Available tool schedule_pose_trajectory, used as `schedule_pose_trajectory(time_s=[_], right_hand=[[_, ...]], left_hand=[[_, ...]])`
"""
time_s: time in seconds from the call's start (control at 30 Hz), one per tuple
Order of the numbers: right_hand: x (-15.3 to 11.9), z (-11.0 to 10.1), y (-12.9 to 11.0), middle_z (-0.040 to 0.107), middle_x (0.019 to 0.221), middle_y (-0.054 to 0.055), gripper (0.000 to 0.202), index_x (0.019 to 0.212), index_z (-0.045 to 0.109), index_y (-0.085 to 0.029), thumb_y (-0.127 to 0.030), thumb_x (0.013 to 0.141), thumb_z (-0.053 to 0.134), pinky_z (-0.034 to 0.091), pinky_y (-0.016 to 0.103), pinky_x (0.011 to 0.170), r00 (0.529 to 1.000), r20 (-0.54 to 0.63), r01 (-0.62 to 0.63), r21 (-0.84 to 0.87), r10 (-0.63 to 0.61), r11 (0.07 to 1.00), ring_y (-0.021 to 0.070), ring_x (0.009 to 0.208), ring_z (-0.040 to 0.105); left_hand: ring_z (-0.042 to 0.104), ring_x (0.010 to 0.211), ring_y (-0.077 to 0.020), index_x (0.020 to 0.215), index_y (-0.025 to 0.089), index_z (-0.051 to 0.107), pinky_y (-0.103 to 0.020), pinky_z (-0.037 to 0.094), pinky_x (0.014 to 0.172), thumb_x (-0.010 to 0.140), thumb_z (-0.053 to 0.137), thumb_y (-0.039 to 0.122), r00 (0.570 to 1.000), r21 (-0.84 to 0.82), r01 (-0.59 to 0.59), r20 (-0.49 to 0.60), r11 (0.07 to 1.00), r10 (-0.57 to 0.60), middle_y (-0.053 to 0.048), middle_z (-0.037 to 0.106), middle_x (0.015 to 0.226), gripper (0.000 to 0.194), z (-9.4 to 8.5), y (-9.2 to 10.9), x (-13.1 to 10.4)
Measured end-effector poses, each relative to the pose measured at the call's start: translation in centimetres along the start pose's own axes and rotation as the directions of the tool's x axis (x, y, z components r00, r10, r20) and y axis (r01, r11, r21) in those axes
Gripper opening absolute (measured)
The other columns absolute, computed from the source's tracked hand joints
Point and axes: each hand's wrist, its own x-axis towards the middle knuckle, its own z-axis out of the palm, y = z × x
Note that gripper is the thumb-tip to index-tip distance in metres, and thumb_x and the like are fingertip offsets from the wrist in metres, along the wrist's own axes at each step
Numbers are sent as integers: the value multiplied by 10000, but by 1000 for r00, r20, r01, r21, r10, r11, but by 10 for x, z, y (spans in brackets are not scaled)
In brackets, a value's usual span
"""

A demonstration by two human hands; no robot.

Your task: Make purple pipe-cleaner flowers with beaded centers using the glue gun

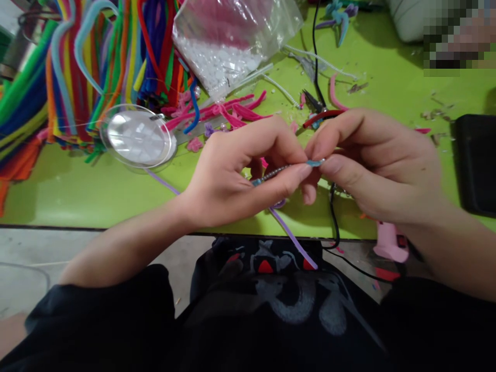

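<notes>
A thin strand of small silvery beads with light-blue pieces (274, 172) runs between my two hands at the middle of the view. My left hand (236, 173) pinches it between thumb and forefinger near a blue piece. The thumb and forefinger of my right hand (375, 160) are closed on the strand's other end, close to my left fingertips. Below my left hand a purple pipe cleaner (292, 238) hangs over the table edge. Fingers hide part of the strand.
The green table (209, 206) carries bundled pipe cleaners (89, 67), a clear spool (135, 137), a bag of white beads (228, 57), pliers (314, 102) and a black object (476, 163). A pink tool (390, 245) and cables lie near the front edge.
</notes>
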Motion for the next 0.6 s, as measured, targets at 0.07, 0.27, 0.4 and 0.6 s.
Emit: schedule_pose_trajectory(time_s=[0.07,0.27,0.4,0.6], right_hand=[[0,-1,3,673,996,-57,72,1062,620,-215,-172,1112,592,640,153,732,995,-12,92,-143,-94,985,25,804,734],[4,-12,16,754,940,-29,115,1063,689,-270,-172,1014,726,580,297,727,896,45,384,-582,-443,717,113,807,708],[4,-18,16,778,919,-39,74,1024,738,-298,-226,1031,723,551,316,706,860,118,445,-651,-496,616,131,826,732],[1,-16,16,801,934,-11,104,1021,779,-293,-285,1058,682,589,341,797,906,56,335,-699,-419,631,163,918,770]], left_hand=[[692,747,-90,926,282,767,-283,564,639,1038,764,305,1000,-25,-23,-6,999,23,42,780,888,115,1,-3,1],[638,682,-102,848,241,713,-289,490,607,920,898,232,996,-167,-87,7,982,90,40,734,767,198,5,-14,8],[701,726,-91,962,242,760,-241,520,623,915,919,263,983,-371,54,182,927,16,32,783,858,167,2,-16,12],[679,616,-82,894,204,731,-202,504,534,892,939,335,954,-481,230,283,846,-99,11,780,784,246,2,-13,16]])
